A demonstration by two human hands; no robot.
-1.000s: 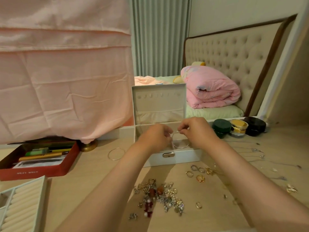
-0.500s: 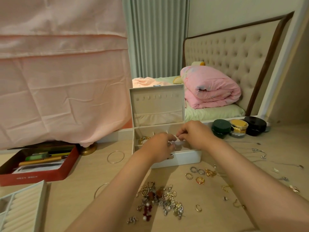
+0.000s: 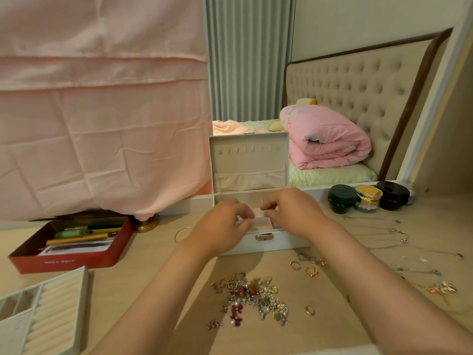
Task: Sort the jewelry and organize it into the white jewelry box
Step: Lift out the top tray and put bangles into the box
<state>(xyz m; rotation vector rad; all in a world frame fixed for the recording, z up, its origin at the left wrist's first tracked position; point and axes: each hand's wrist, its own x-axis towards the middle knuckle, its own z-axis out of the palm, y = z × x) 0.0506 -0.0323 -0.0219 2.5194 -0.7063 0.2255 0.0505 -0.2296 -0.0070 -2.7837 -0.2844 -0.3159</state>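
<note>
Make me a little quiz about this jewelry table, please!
1. True or false: the left hand and right hand are over the open white jewelry box.
2. What colour is the middle jar of the three? A. green B. gold C. black
3. Fill in: the tin on the left is ___.

Key: 1 true; 2 B; 3 red.
</note>
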